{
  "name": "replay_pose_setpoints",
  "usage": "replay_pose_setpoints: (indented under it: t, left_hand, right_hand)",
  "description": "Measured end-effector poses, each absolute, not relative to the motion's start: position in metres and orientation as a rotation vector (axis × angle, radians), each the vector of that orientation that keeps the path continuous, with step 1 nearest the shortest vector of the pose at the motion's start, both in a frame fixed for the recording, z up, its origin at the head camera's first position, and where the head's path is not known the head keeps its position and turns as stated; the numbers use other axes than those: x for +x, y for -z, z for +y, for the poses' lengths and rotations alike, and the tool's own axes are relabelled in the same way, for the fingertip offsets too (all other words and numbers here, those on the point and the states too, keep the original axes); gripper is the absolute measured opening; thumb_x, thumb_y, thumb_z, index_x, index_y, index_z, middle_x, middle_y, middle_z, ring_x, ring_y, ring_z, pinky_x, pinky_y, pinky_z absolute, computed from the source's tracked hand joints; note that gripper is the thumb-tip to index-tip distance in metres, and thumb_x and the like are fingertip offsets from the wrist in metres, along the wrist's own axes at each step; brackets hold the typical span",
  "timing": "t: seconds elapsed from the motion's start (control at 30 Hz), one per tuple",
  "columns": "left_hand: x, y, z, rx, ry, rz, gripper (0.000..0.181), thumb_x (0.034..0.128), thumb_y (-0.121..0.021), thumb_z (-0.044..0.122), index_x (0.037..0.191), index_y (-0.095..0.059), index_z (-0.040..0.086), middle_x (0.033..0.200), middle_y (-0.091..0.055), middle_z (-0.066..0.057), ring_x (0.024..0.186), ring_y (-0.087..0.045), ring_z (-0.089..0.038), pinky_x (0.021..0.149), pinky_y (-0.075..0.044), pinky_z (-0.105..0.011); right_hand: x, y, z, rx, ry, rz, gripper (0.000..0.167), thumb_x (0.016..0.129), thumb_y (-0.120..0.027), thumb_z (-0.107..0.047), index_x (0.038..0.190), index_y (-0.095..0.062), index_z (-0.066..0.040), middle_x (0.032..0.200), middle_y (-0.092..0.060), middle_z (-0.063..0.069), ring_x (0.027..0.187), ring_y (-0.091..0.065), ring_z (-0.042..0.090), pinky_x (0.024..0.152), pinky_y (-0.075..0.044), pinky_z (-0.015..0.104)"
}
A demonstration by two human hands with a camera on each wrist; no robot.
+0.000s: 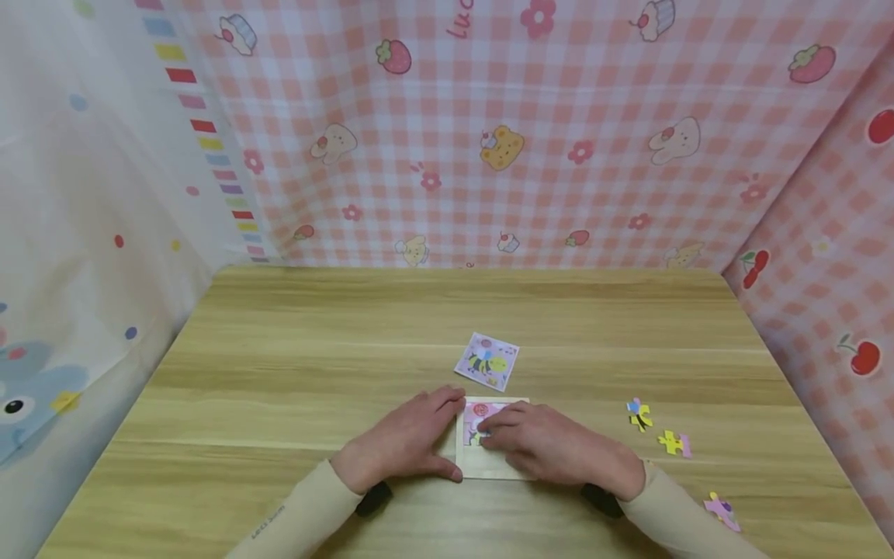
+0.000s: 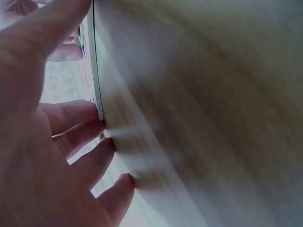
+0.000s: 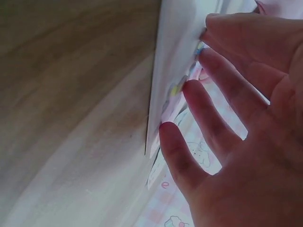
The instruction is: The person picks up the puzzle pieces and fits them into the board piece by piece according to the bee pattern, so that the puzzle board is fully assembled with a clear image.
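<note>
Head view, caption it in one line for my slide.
Both hands at a partly filled puzzle frame, bee card beyond, three loose pieces to the right.

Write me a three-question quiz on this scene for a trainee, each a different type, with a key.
1. How many loose puzzle pieces lie on the table to the right of the tray?
2. True or false: the picture card lies inside the tray.
3. Fill in: the ____ touches the tray's left edge.

Key:
1. Three.
2. False; it lies on the table beyond the tray.
3. Left hand.
</note>
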State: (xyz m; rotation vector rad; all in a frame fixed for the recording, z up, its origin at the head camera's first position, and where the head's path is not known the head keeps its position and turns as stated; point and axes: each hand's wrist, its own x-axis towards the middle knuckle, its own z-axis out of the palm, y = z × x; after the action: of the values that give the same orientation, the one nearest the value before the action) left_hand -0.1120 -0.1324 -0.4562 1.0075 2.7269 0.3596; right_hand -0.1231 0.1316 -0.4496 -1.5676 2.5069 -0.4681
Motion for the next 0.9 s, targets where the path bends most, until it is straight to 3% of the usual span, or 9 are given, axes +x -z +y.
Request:
replay_pose_setpoints:
  t: [0.23, 0.57, 0.9]
  left_hand:
    - [-0.111, 0.459, -0.131, 0.998, -0.346, 2.731, 0.099, 0.0795, -0.084, 0.058, 0.151, -0.047, 0.000, 0.158, -0.042, -0.011, 0.145, -0.041, -0.024, 0.121, -0.035, -0.047]
    - [-0.113, 0.461, -0.131, 0.966, -0.368, 2.719, 0.101, 0.0799, -0.083, 0.058, 0.153, -0.045, 0.000, 0.159, -0.040, -0.011, 0.146, -0.039, -0.025, 0.123, -0.031, -0.046]
    - [-0.113, 0.460, -0.129, 0.915, -0.427, 2.703, 0.102, 0.0772, -0.086, 0.056, 0.151, -0.045, 0.000, 0.158, -0.041, -0.012, 0.144, -0.042, -0.026, 0.123, -0.030, -0.050]
  right_hand:
    - [-0.123, 0.443, 0.136, -1.377, 0.640, 2.506, 0.029, 0.099, -0.065, -0.005, 0.127, -0.073, -0.011, 0.135, -0.066, 0.002, 0.129, -0.059, 0.022, 0.109, -0.049, 0.045]
    - [-0.119, 0.432, 0.155, -1.110, 0.805, 2.684, 0.019, 0.102, -0.066, -0.014, 0.119, -0.075, -0.013, 0.122, -0.070, -0.002, 0.116, -0.065, 0.020, 0.099, -0.055, 0.047]
    - [-0.113, 0.426, 0.189, -1.068, 0.876, 2.925, 0.020, 0.093, -0.076, -0.006, 0.111, -0.076, -0.014, 0.113, -0.074, -0.003, 0.106, -0.070, 0.020, 0.089, -0.059, 0.044]
